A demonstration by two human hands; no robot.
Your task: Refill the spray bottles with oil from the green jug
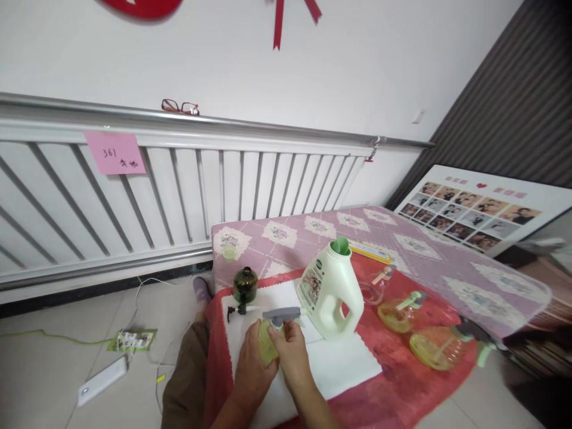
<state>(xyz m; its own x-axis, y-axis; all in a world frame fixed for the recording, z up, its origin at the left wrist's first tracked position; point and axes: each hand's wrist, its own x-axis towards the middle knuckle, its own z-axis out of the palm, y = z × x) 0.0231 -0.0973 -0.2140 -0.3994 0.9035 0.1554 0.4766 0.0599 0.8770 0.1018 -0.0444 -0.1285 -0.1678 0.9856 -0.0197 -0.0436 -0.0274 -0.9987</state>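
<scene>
My left hand [252, 360] is wrapped round the body of a yellow-green spray bottle [268, 344] with a grey trigger head. The fingers of my right hand [290, 351] close on the same bottle at its neck, just under the grey head, and they partly hide the collar. Beyond my hands stands a large pale green jug [335, 295] with its green-lined mouth uncapped. A round dark green bottle [245, 285] without a pump is at the left. Near it, a black pump head [241, 308] lies on the white cloth [353, 360].
Several spray bottles lie on the red cloth [375, 381] at the right, including a yellowish one [433, 348]. A yellow-edged box [370, 251] and a small pale cap [229, 253] rest on the patterned mattress [304, 229]. A power strip [102, 381] is on the floor.
</scene>
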